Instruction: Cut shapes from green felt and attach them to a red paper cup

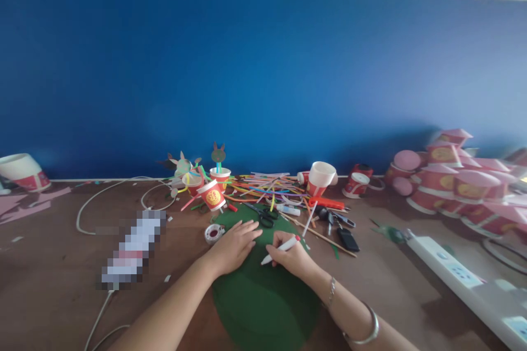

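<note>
A large dark green rounded sheet [267, 307] lies on the brown table. My left hand [235, 245] rests flat on its left part, fingers spread, holding nothing. In my right hand [288, 255] is a white marker [280, 250] with a red end; its tip points down-left, close to the green surface. Whether the tip touches the sheet I cannot tell. Black scissors [267, 217] lie at the sheet's far edge, beyond my hands. Beside my left hand sits a roll of tape [213, 233].
Colourful sticks [267, 186] and paper cups [211, 195] stand along the blue wall. Keys with a black fob [348, 239] lie to the right, near a white power strip [448, 266]. Pink-topped cups [473, 185] are piled far right. A blurred-out phone-like object [134, 249] and cable are left.
</note>
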Demonstrator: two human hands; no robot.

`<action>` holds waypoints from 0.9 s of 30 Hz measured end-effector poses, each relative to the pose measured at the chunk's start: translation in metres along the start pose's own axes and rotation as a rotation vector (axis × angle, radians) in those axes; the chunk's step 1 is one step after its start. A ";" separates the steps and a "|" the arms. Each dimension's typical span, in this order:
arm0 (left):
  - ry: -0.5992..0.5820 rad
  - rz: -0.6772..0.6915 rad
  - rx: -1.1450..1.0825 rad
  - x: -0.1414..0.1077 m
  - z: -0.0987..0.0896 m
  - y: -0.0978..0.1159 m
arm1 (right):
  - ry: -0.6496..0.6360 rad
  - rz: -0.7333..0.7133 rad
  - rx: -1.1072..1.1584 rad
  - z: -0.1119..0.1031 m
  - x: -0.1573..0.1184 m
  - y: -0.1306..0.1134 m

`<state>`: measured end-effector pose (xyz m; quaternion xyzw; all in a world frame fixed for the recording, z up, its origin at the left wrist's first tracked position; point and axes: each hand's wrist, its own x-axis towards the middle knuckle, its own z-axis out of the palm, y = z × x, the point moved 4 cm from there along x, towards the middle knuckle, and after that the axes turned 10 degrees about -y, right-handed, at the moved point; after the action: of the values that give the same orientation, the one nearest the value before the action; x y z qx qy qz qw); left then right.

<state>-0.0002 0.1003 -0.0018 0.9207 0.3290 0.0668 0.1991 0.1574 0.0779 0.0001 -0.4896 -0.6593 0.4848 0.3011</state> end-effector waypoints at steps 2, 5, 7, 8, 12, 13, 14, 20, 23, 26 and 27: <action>0.006 0.005 -0.004 0.000 0.000 0.000 | -0.003 0.002 -0.026 0.000 0.001 0.001; 0.005 0.004 -0.005 0.000 -0.001 0.000 | 0.001 0.001 -0.045 0.000 0.001 0.001; 0.011 0.006 -0.009 -0.001 -0.001 0.000 | -0.004 -0.001 -0.041 0.001 0.002 0.002; 0.013 0.010 -0.012 -0.001 -0.001 0.000 | -0.008 -0.004 -0.039 0.001 0.002 0.002; 0.023 0.015 -0.021 -0.001 -0.001 0.000 | -0.010 -0.016 -0.052 0.001 0.001 0.003; 0.023 0.014 -0.021 -0.001 -0.001 0.000 | -0.009 -0.015 -0.058 0.001 0.001 0.003; 0.023 0.014 -0.021 -0.001 -0.001 0.000 | -0.008 -0.012 -0.064 0.001 0.001 0.003; 0.019 0.015 -0.014 -0.001 -0.001 0.000 | 0.015 -0.010 -0.066 0.001 0.001 0.002; 0.023 0.017 -0.020 -0.001 -0.001 0.000 | 0.016 -0.005 -0.055 0.002 0.001 0.002; 0.019 0.017 -0.020 -0.001 -0.001 0.000 | 0.032 0.006 -0.048 0.001 0.001 0.002; 0.019 0.017 -0.020 -0.001 -0.001 0.000 | 0.041 0.008 -0.047 0.001 0.002 0.002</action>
<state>-0.0008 0.1001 -0.0008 0.9208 0.3224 0.0804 0.2045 0.1564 0.0792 -0.0024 -0.5089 -0.6623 0.4601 0.3011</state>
